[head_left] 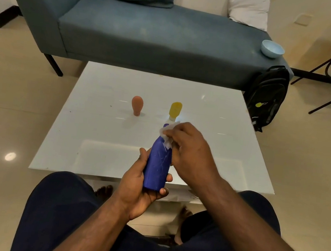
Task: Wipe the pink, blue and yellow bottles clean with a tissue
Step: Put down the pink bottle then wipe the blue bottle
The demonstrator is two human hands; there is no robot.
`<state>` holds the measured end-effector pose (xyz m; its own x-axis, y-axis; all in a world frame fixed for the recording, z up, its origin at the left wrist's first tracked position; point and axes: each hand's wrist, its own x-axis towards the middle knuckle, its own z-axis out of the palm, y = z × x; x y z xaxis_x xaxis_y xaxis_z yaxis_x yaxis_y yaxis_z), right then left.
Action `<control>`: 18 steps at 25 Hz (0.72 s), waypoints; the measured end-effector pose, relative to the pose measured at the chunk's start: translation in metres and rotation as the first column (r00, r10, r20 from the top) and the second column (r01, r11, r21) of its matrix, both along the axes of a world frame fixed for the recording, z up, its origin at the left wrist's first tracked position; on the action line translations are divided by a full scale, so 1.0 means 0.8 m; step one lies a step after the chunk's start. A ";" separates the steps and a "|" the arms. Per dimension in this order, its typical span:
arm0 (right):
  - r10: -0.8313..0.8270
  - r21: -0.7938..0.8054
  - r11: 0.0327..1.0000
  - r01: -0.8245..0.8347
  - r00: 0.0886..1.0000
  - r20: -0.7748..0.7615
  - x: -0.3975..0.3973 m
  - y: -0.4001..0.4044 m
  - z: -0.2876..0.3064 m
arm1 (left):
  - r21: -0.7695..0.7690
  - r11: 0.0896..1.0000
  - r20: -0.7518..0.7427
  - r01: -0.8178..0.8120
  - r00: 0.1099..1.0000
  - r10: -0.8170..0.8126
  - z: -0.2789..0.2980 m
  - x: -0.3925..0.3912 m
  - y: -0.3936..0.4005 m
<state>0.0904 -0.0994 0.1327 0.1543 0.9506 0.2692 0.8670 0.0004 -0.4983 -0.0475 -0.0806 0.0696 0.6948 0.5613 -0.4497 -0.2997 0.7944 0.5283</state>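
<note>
Left hand (135, 188) grips blue bottle (157, 166); right hand (191, 149) presses tissue (166, 135) at its neck

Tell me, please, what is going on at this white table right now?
A seated person is cleaning bottles. The left hand grips the blue bottle by its lower body, held up over the near edge of the white table, while the right hand presses a tissue against the bottle's neck. The pink bottle and yellow bottle stand apart farther back on the table, untouched at this moment.
</note>
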 end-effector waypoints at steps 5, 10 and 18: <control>-0.051 0.011 0.999 0.050 0.996 0.074 0.021 0.012 0.009 | 0.020 1.000 -0.012 -0.001 1.000 0.001 0.004 0.003 -0.001; 0.104 -0.039 0.994 -0.102 0.992 0.067 -0.002 0.004 -0.008 | 0.015 0.999 -0.058 -0.030 0.998 0.031 -0.001 0.003 0.003; 0.111 -0.070 0.992 -0.105 0.990 0.087 -0.014 -0.002 -0.003 | -0.039 0.999 -0.005 -0.038 0.999 0.038 0.001 0.002 0.004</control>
